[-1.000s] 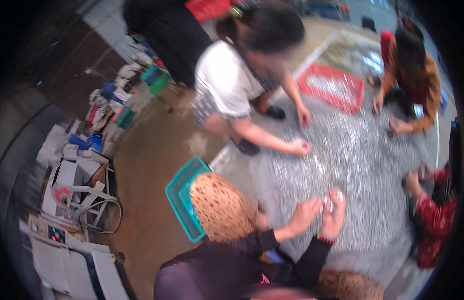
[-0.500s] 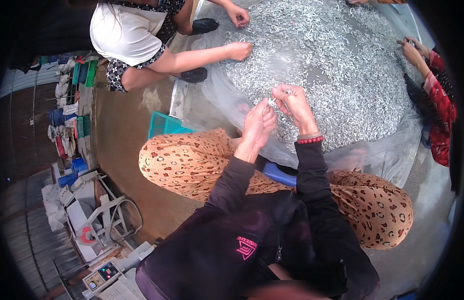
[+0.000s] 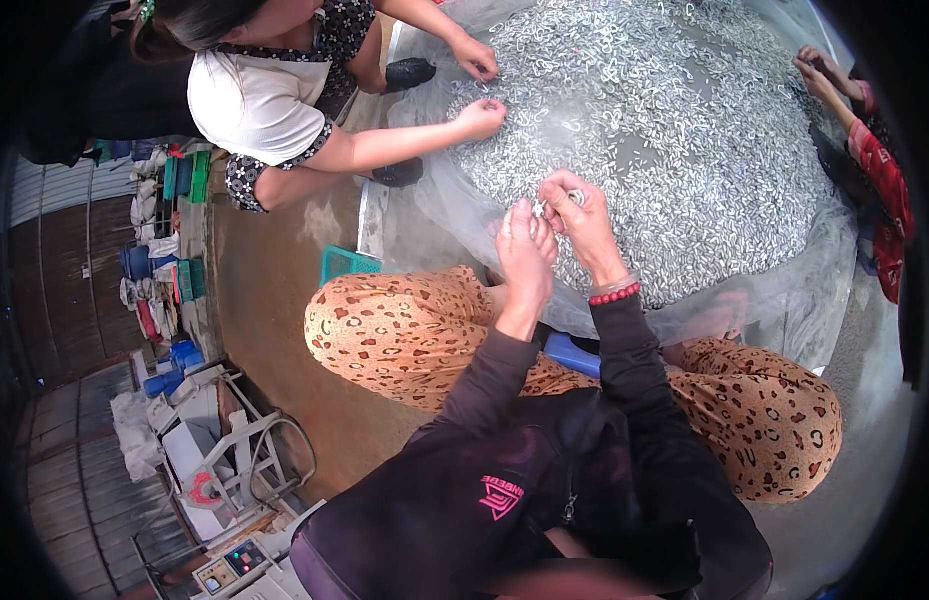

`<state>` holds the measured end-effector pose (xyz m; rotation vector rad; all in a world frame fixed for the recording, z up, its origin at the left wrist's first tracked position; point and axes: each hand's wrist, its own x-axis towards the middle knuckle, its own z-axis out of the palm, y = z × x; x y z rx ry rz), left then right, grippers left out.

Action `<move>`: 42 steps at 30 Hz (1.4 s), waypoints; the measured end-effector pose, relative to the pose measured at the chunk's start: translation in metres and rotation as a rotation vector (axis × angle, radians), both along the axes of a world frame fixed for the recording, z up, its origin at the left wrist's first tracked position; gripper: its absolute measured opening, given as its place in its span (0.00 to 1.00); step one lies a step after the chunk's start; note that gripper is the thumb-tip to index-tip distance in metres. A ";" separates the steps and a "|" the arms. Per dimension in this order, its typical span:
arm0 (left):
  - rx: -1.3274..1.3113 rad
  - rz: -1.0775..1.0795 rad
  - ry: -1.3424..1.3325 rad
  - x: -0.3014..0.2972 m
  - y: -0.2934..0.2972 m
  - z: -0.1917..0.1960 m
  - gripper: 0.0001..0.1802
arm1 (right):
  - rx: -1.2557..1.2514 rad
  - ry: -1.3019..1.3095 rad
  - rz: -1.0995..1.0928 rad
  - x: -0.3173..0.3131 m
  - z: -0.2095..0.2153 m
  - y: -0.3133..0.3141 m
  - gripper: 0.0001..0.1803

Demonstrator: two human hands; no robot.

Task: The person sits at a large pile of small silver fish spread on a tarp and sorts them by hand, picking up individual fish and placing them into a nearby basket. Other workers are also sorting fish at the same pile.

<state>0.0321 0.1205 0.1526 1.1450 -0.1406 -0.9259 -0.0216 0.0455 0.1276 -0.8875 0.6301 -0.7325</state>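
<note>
A broad, thin layer of small silvery, curled pieces [image 3: 705,215], looking like little fish, covers the surface before me. Over its near edge, my left hand [image 3: 527,255] and my right hand [image 3: 588,230] meet with their fingertips almost touching. A small pale piece [image 3: 540,209] is pinched between the left fingers. Curled silvery pieces [image 3: 577,197] show at the closed fingers of the right hand, which has a red bead bracelet [image 3: 615,293] at its wrist. How many pieces each hand holds is hidden.
Clear plastic sheeting [image 3: 450,215] rims the layer. At the far left a co-worker's hands [image 3: 482,118] are at the pieces; another person's hands [image 3: 820,75] are at the right edge. A green basket [image 3: 350,262], a blue stool [image 3: 572,355] and a white machine [image 3: 200,455] stand around.
My view has shifted slightly. Both my hands stay together, fingers still closed on small pieces. The co-worker at the far left leans further into view.
</note>
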 end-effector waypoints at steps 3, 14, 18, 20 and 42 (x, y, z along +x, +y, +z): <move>-0.033 -0.056 0.035 0.009 -0.009 0.008 0.17 | -0.099 -0.032 -0.121 -0.004 0.005 -0.001 0.06; 0.197 -0.160 -0.711 -0.022 -0.017 0.012 0.16 | 0.273 -0.160 -0.240 -0.027 0.019 -0.021 0.08; 0.331 -0.314 -1.051 0.000 -0.016 0.009 0.13 | 0.206 -0.116 -0.214 -0.024 0.012 -0.026 0.10; 0.351 -0.355 -0.910 0.004 -0.016 0.008 0.12 | 0.075 0.033 -0.222 -0.022 0.007 -0.028 0.11; 0.600 -0.215 -1.638 -0.004 -0.011 0.004 0.11 | 0.138 0.143 -0.238 -0.016 -0.010 -0.017 0.13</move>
